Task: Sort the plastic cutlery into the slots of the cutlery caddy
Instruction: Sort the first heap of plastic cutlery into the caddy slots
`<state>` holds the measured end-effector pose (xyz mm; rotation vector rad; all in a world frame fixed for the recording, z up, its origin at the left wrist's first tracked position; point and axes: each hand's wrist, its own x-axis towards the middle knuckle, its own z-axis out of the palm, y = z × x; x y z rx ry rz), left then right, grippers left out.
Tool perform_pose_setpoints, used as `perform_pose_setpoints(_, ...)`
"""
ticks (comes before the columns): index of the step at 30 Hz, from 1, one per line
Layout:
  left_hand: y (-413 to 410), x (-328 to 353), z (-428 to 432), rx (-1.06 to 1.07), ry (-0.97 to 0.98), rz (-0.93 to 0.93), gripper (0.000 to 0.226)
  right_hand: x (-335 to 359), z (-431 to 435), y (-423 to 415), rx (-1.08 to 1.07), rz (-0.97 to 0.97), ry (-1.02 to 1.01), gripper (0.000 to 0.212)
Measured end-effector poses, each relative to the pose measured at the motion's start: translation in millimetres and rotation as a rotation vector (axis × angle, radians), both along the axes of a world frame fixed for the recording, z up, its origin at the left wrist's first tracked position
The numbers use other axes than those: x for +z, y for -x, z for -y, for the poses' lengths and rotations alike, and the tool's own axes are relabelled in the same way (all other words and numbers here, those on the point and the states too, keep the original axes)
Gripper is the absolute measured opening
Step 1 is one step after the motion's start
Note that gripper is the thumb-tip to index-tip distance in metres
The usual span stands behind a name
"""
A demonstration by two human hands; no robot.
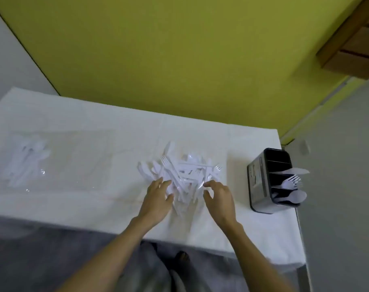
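The left hand (158, 197) rests relaxed fingers on the near side of the pile of white plastic cutlery (185, 173). The right hand (219, 194) hovers beside it, loosely curled and gripping nothing. The pile lies mid-table (95, 114). Pieces look light, stiff, slick and tangled, so pinch one handle. The cutlery caddy (261, 180) stands at the table's right edge.

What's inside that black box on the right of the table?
The cutlery caddy holds a white knife, forks and spoons, each kind in its own slot. The far slots look empty. The handles are hidden behind its walls.
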<state>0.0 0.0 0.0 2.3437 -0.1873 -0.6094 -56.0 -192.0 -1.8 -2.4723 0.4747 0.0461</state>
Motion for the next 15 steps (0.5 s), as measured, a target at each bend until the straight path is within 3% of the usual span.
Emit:
perform_pose_setpoints(6, -18.9, -25.7, 8.4, -0.163, -0.063, 0.012, 0.062, -22.5, -0.5, -25.4, -0.272, -0.032, -0.041, 0.024)
perform_pose_setpoints(15, -40.4, -51.4, 8.9, -0.342, -0.136, 0.210, 0.065, -39.8, -10.5, -53.4, -0.464, -0.114, -0.069, 0.020)
